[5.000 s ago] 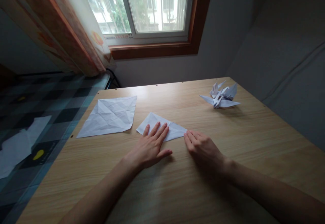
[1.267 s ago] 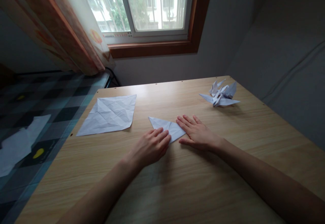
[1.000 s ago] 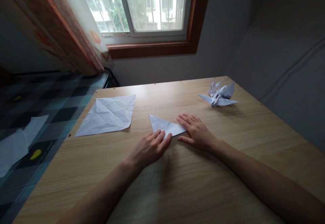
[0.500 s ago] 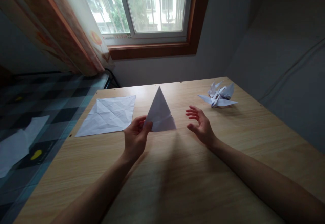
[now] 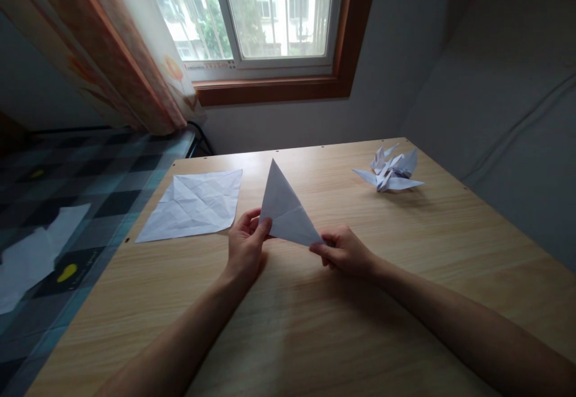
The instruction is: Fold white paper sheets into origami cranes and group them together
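Note:
A triangle of folded white paper [image 5: 285, 208] is held up above the table, its point toward the window. My left hand [image 5: 246, 240] pinches its lower left corner, thumb on the near face. At the lower right corner, my right hand [image 5: 344, 252] grips the paper between thumb and fingers. A faint crease crosses the paper's lower half. Behind my left hand lies a creased white paper sheet [image 5: 193, 205], spread flat on the table.
Folded paper cranes [image 5: 389, 172] sit at the back right of the wooden table [image 5: 288, 337]. To the left, white paper pieces [image 5: 38, 256] lie on a checked cloth surface [image 5: 103, 178]. A window [image 5: 279, 19] with a curtain [image 5: 121, 55] stands beyond.
My right hand has come in from the right and closed on the paper's lower right corner. The triangle has tilted, that corner now lower and further right. My left hand keeps its hold.

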Demonstrator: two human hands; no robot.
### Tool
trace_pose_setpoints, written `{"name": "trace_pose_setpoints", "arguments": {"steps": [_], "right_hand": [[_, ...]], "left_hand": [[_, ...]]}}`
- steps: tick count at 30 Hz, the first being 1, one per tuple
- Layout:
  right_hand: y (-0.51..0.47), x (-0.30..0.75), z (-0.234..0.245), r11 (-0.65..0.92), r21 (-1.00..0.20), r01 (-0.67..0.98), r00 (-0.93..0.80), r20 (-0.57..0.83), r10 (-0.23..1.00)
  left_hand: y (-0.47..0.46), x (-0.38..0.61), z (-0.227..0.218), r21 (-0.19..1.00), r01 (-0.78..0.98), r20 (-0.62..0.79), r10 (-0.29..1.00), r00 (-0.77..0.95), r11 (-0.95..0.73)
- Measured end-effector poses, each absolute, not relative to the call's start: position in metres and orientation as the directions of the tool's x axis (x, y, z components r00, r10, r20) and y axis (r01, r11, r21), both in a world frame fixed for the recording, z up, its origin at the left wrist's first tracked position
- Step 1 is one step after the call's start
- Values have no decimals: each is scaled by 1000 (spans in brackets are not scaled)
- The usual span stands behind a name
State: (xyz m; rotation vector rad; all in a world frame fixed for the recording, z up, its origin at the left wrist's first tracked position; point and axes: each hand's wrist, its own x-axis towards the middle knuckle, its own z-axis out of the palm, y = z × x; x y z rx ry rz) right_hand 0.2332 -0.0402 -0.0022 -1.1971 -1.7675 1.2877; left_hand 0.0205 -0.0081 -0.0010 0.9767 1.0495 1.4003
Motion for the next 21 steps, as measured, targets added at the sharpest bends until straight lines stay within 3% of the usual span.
{"name": "trace_pose_setpoints", "arguments": {"steps": [21], "right_hand": [[-40, 235, -9, 7, -977, 213, -423, -85, 902]], "left_hand": [[-5, 17, 0, 968, -249, -38, 994, -98, 13]]}}
